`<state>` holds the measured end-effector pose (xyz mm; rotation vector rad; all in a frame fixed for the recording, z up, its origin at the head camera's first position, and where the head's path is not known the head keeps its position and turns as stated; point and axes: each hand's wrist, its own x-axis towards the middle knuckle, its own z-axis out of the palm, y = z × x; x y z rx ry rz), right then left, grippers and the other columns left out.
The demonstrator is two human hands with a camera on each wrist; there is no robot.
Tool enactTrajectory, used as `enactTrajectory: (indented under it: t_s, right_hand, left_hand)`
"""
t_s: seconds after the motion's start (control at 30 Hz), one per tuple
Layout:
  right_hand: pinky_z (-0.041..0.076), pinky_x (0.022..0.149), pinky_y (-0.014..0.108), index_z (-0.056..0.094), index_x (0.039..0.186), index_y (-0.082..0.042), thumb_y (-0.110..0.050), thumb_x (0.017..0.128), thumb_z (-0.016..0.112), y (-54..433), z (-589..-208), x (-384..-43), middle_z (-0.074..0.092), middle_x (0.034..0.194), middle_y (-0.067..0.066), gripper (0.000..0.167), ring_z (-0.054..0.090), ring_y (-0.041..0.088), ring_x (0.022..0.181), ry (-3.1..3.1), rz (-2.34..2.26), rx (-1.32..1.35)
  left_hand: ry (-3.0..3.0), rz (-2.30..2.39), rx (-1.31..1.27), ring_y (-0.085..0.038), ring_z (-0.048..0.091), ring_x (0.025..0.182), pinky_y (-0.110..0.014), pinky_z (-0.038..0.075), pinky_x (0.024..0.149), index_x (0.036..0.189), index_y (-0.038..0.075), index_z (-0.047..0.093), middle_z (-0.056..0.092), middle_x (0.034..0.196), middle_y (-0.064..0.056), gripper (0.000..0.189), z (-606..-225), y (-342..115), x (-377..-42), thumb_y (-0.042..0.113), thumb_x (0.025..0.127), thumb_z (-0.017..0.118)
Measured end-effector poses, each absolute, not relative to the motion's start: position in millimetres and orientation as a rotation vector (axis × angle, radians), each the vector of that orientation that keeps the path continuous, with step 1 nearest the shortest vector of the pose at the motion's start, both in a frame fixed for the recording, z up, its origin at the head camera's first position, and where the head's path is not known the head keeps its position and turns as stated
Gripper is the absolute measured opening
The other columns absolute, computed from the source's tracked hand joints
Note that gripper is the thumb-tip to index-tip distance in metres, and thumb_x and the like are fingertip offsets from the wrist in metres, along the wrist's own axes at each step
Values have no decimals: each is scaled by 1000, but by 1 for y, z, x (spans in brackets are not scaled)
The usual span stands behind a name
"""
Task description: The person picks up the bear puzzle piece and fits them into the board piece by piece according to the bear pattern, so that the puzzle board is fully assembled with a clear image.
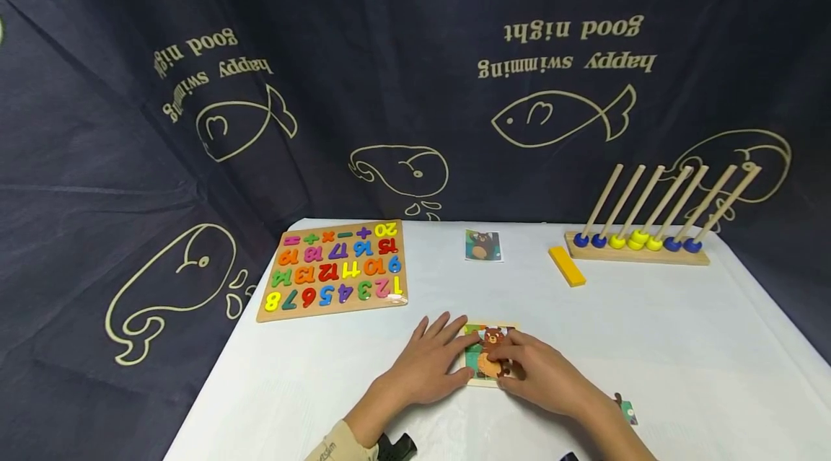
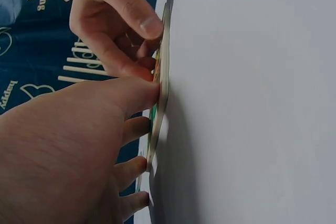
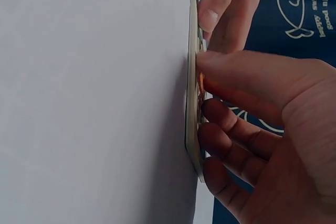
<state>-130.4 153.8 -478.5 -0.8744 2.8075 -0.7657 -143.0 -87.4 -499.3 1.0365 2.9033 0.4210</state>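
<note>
A small wooden puzzle with a brown bear picture lies flat on the white table. My left hand rests at its left side, fingers stretched out and the thumb and a fingertip touching the puzzle. My right hand reaches over the right side with bent fingers. Its thumb and fingertips hold a puzzle piece at the bear's belly, which the fingers partly cover. In the left wrist view, the wooden edge shows side-on between both hands.
Beside my right forearm lies a loose teal puzzle piece. Farther back are a number board, a bear picture card, a yellow block and a peg stand with blue and yellow beads. A dark printed curtain hangs behind the table.
</note>
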Motion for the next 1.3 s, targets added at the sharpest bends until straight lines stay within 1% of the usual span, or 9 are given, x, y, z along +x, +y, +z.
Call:
enactTrajectory:
  t_s: [0.13,0.27,0.3,0.37,0.43,0.67,0.97,1.13,1.3]
  right_hand:
    - [48,82,43,71,109,-24,-31,82,76,155,-479,-129,55,107,-8,28,55,14,95,2827,-771,-866]
    - [48,77,37,72,107,-26,-28,83,76,154,-480,-130,55,103,-9,25,53,10,88,2821,-779,-885]
    - [46,72,34,72,106,-27,-27,83,76,153,-480,-131,54,99,-11,24,50,7,82,2815,-787,-898]
    - [44,67,30,73,105,-27,-26,83,76,153,-480,-131,54,96,-11,22,48,6,77,2805,-801,-913]
    - [45,67,29,73,103,-27,-25,83,76,153,-480,-131,54,96,-12,20,48,5,78,2803,-804,-921]
    - [49,74,35,76,103,-25,-27,84,75,153,-480,-132,55,100,-10,20,50,6,84,2799,-790,-908]
    - [44,69,26,72,109,-27,-23,88,71,160,-481,-131,53,97,-14,22,50,7,80,2822,-883,-890]
    - [44,65,24,70,114,-27,-18,89,69,172,-479,-130,56,96,-13,27,52,6,77,2797,-998,-864]
    - [46,64,23,71,110,-23,-15,88,70,186,-475,-128,56,97,-9,24,52,7,77,2841,-1007,-816]
  left_hand:
    - [2924,414,1016,-30,21,142,-60,18,109,145,31,43,29,155,-1,52,-499,-84,-142,49,97,45]
    - [2977,417,976,-30,26,140,-60,21,108,142,31,48,34,153,-1,47,-499,-80,-140,49,98,42]
    - [2993,421,966,-30,28,140,-60,22,108,140,31,50,35,152,-1,47,-499,-80,-140,50,98,41]
    - [3020,428,946,-30,30,138,-60,24,107,138,31,53,38,150,-1,46,-499,-77,-140,52,98,42]
    - [3036,433,927,-30,32,137,-60,25,107,136,32,54,40,149,0,46,-499,-75,-140,54,96,44]
    - [3053,439,879,-30,34,136,-59,27,106,133,33,56,42,147,1,49,-500,-72,-140,57,91,52]
    - [3057,437,871,-29,33,137,-59,26,107,133,33,56,42,147,1,49,-500,-72,-139,57,91,53]
    - [3057,441,885,-31,33,137,-60,26,106,133,32,56,41,148,0,49,-499,-72,-138,56,91,53]
    - [3059,435,887,-31,33,137,-60,25,107,134,32,55,41,148,-1,48,-499,-72,-138,56,91,52]
